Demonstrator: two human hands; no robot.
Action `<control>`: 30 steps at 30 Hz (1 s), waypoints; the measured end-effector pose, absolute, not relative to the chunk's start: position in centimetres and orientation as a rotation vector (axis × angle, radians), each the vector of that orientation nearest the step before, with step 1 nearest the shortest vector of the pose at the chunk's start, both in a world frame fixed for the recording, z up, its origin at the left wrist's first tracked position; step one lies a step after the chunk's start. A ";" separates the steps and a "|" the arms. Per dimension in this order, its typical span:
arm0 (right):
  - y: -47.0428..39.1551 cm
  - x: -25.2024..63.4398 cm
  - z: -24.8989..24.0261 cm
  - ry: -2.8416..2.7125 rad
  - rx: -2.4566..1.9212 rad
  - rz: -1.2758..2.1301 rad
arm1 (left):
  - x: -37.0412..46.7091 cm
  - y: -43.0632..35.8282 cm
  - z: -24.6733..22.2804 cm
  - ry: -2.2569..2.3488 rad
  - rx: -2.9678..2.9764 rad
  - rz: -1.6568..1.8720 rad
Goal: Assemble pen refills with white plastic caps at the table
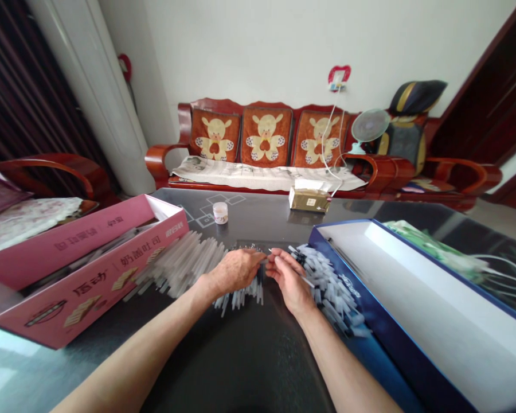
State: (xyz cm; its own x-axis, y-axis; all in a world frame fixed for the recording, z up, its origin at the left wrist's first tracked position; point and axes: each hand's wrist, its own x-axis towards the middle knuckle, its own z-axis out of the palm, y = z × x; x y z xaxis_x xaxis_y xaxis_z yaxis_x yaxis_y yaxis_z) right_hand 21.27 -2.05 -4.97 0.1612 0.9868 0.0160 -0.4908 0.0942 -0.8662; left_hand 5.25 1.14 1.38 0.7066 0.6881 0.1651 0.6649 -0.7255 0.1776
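Observation:
My left hand is closed, thumb and fingertips pinched together over the table; whatever sits between them is too small to make out. Close beside it, my right hand is closed around a thin white tube, whose end sticks out past the palm. The fingertips of both hands almost meet. Left of my left hand lies a heap of long translucent tubes. Shorter clear pieces lie beneath that hand. To the right of my right hand is a pile of short whitish plastic pieces with black parts.
A pink box with long dark items inside stands left; a blue box with a white interior stands right. Farther back on the dark table are a small white cup and a tissue box. Green plastic packaging lies far right.

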 end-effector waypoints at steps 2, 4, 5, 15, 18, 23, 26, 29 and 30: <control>-1.9 21.4 -4.6 -0.662 -0.810 1.303 | 5.6 1.2 0.9 1.183 2.798 0.425; -1.9 21.5 -4.3 -0.596 -0.777 1.336 | 5.5 1.4 0.5 1.259 2.775 0.558; -1.9 21.6 -4.2 -0.577 -0.763 1.349 | 5.3 1.5 0.3 1.288 2.761 0.616; -2.0 21.4 -4.5 -0.596 -0.699 1.368 | 5.0 2.1 -0.4 1.278 2.760 0.721; -2.0 21.4 -4.5 -0.604 -0.706 1.363 | 5.1 2.0 -0.3 1.229 2.761 0.717; -2.0 21.3 -4.7 -0.640 -0.714 1.377 | 5.2 1.6 0.2 1.138 2.817 0.619; -1.9 21.2 -5.0 -0.683 -0.725 1.400 | 5.2 1.3 0.4 1.096 2.871 0.585; -1.7 21.1 -5.1 -0.759 -0.768 1.397 | 5.4 1.1 0.4 1.104 2.948 0.595; -1.7 21.1 -5.1 -0.789 -0.790 1.389 | 5.4 1.0 0.3 1.112 2.965 0.604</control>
State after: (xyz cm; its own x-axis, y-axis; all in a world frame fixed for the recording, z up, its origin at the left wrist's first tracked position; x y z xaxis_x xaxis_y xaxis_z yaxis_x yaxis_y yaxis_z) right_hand 21.07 -1.72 -5.12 0.0280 0.9995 0.0151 -0.5247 0.0276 -0.8508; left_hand 5.41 1.05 0.29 0.6925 0.6180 0.3721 0.6486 -0.7592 0.0537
